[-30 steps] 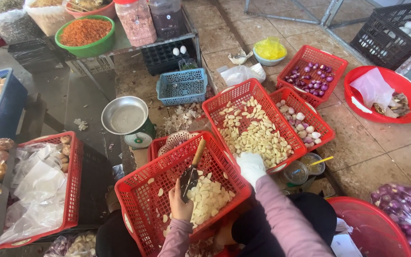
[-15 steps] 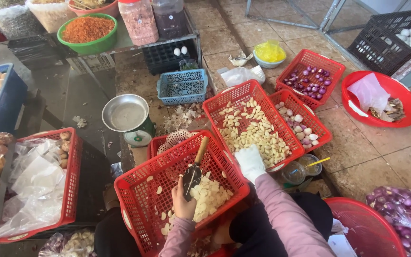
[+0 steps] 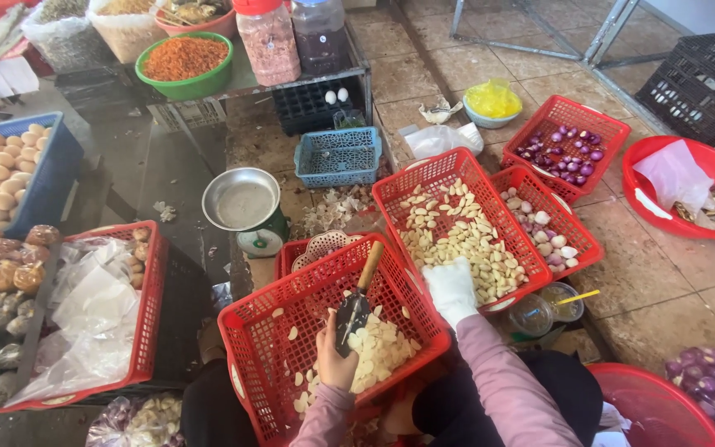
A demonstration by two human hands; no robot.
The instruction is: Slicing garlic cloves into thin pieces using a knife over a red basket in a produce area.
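The left hand (image 3: 334,364) is closed around the lower part of a wooden-handled knife with a dark blade (image 3: 356,308). The handle points up and away, and the blade lies over the heap of pale peeled garlic cloves (image 3: 378,352) in the near red plastic mesh basket (image 3: 246,364). That basket sits tilted in front of the person's lap.

The right hand (image 3: 451,288), in a white glove, lies at the near corner of the second red plastic mesh basket (image 3: 424,178), just touching its spread of whole cream-coloured cloves (image 3: 465,240). The glove hides the fingers, so I cannot tell whether they are curled on a clove or simply resting flat.

Beside that basket stands a smaller red basket of unpeeled pinkish bulbs (image 3: 577,240). A round metal weighing pan on a green scale (image 3: 242,201) is off to the left.

In my judgement, the work goes best with the knife gripped short, close to the blade as it is here, and the edge turned away from the thumb. Each clove should be brought from the far basket over the near one before cutting, so peel and pieces fall inside the mesh. The gloved hand should feed one clove at a time, well apart from the edge
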